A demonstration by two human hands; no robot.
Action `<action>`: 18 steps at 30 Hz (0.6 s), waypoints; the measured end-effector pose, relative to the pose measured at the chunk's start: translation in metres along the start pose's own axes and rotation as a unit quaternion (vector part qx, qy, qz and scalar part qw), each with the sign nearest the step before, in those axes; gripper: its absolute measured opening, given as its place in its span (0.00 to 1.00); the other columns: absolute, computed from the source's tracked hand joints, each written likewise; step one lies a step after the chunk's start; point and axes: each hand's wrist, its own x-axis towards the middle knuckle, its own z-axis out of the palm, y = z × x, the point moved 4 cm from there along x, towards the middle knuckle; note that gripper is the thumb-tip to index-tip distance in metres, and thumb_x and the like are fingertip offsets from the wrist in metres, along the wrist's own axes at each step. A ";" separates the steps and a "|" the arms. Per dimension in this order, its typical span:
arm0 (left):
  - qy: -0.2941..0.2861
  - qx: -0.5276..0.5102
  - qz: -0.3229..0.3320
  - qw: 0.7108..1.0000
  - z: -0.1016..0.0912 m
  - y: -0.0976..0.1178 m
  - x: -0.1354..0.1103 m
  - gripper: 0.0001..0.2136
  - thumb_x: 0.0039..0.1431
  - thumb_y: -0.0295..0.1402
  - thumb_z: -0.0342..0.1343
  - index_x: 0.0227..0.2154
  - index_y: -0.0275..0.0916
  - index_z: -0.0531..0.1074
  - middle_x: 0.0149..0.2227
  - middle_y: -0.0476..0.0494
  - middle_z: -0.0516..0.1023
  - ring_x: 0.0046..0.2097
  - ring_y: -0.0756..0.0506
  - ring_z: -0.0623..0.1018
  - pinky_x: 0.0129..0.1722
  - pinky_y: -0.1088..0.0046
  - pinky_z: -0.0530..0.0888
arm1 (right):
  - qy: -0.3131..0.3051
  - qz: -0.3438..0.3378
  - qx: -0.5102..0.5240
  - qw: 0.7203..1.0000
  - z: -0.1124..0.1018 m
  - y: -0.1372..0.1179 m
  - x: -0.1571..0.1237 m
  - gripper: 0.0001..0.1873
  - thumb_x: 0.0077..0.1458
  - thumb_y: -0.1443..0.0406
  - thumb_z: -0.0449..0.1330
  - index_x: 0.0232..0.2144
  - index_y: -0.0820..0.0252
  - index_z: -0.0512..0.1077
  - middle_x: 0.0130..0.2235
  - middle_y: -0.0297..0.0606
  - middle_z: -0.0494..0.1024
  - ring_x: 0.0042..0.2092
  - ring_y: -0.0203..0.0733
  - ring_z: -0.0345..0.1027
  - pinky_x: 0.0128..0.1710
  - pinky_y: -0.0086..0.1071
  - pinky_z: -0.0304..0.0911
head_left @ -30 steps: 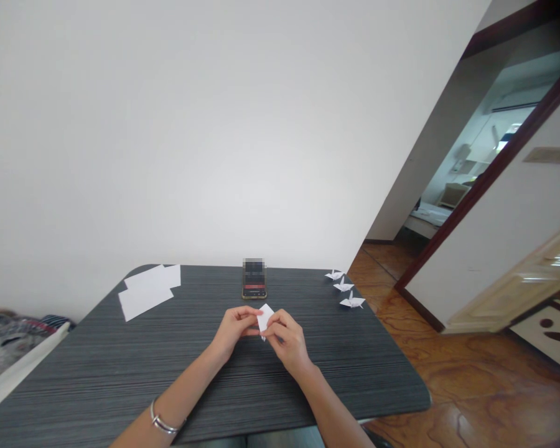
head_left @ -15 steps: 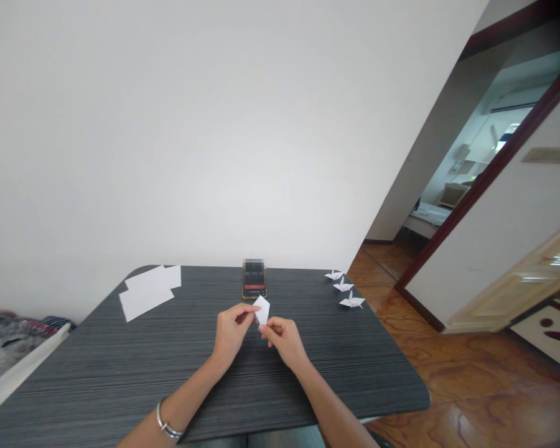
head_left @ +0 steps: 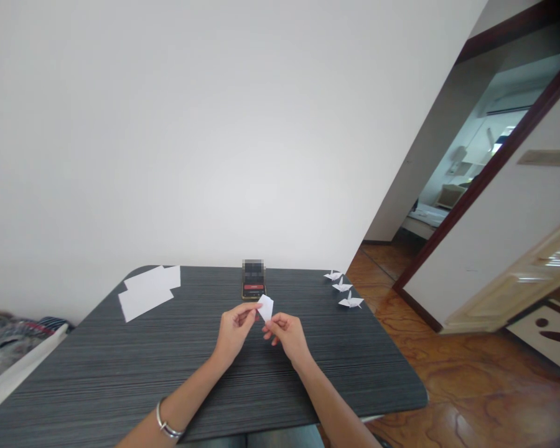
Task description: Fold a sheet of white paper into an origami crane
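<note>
A small folded piece of white paper (head_left: 266, 307) is held up between my two hands, above the dark table. My left hand (head_left: 236, 325) pinches its left edge between thumb and fingers. From below right, my right hand (head_left: 287, 335) grips the narrow lower end with thumb and forefinger. The paper tapers downward and has an angular top. Just behind it a phone (head_left: 254, 290) leans upright on the table. Three white paper cranes (head_left: 351, 300) stand in a slanting row at the right.
Several white paper sheets (head_left: 147, 295) overlap at the back left of the dark wood-grain table (head_left: 98, 373). A white wall (head_left: 214, 137) rises directly behind the table. Brown flooring (head_left: 452, 373) and a doorway lie to the right; crumpled cloth (head_left: 14, 339) is at the left.
Both hands have shifted slightly right with the folded paper. The paper is turned, and its top now looks blunter than the single point it showed before.
</note>
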 end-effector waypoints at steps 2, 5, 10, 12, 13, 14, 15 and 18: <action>-0.002 -0.019 -0.006 1.000 0.001 -0.001 0.001 0.07 0.48 0.33 0.54 0.28 0.33 0.69 0.32 0.43 0.76 0.33 0.47 0.75 0.35 0.72 0.72 | 0.001 0.002 -0.015 1.000 0.001 0.001 -0.001 0.09 0.41 0.62 0.59 0.20 0.64 0.67 0.19 0.34 0.73 0.19 0.34 0.66 0.15 0.23 0.58; 0.016 -0.035 -0.019 0.999 -0.002 -0.005 0.003 0.10 0.44 0.32 0.58 0.29 0.35 0.65 0.28 0.47 0.75 0.30 0.49 0.75 0.31 0.75 0.71 | 0.004 -0.010 -0.066 0.998 0.002 0.000 -0.003 0.08 0.43 0.64 0.57 0.19 0.63 0.67 0.17 0.32 0.71 0.18 0.33 0.65 0.16 0.24 0.60; -0.026 -0.018 -0.086 0.996 -0.002 -0.015 0.006 0.17 0.44 0.35 0.58 0.38 0.33 0.68 0.30 0.43 0.77 0.31 0.46 0.75 0.31 0.71 0.71 | 0.014 -0.080 -0.139 0.987 0.002 -0.007 -0.006 0.08 0.46 0.65 0.55 0.22 0.62 0.71 0.19 0.32 0.69 0.19 0.33 0.63 0.18 0.25 0.61; -0.031 0.003 -0.100 0.994 -0.002 -0.016 0.007 0.15 0.43 0.36 0.58 0.34 0.31 0.72 0.32 0.41 0.77 0.32 0.45 0.75 0.32 0.71 0.71 | 0.025 -0.097 -0.131 0.986 0.000 -0.011 -0.007 0.08 0.46 0.65 0.55 0.24 0.62 0.72 0.20 0.33 0.70 0.21 0.33 0.64 0.19 0.26 0.62; -0.034 0.010 -0.104 0.994 -0.002 -0.016 0.007 0.15 0.43 0.36 0.57 0.33 0.31 0.72 0.32 0.40 0.77 0.32 0.45 0.75 0.32 0.71 0.71 | 0.030 -0.096 -0.118 0.988 -0.001 -0.012 -0.007 0.08 0.46 0.64 0.55 0.25 0.62 0.72 0.21 0.33 0.70 0.21 0.34 0.64 0.20 0.26 0.62; -0.035 0.013 -0.106 0.994 -0.002 -0.016 0.007 0.15 0.44 0.36 0.57 0.33 0.31 0.73 0.32 0.40 0.77 0.31 0.45 0.75 0.31 0.72 0.71 | 0.035 -0.091 -0.102 0.990 -0.002 -0.013 -0.007 0.08 0.46 0.64 0.56 0.27 0.62 0.73 0.21 0.33 0.71 0.22 0.34 0.65 0.21 0.26 0.62; -0.035 0.013 -0.107 0.994 -0.002 -0.015 0.006 0.15 0.44 0.36 0.57 0.34 0.31 0.73 0.31 0.41 0.77 0.31 0.45 0.75 0.30 0.73 0.71 | 0.040 -0.082 -0.084 0.992 -0.003 -0.014 -0.006 0.08 0.45 0.64 0.57 0.27 0.63 0.72 0.21 0.33 0.72 0.22 0.35 0.65 0.21 0.26 0.63; -0.033 0.012 -0.103 0.994 -0.002 -0.012 0.005 0.14 0.46 0.37 0.56 0.33 0.31 0.73 0.30 0.42 0.77 0.30 0.46 0.74 0.28 0.74 0.70 | 0.053 -0.058 -0.038 0.996 -0.005 -0.014 -0.005 0.07 0.42 0.64 0.60 0.24 0.64 0.72 0.20 0.33 0.72 0.22 0.34 0.65 0.21 0.25 0.62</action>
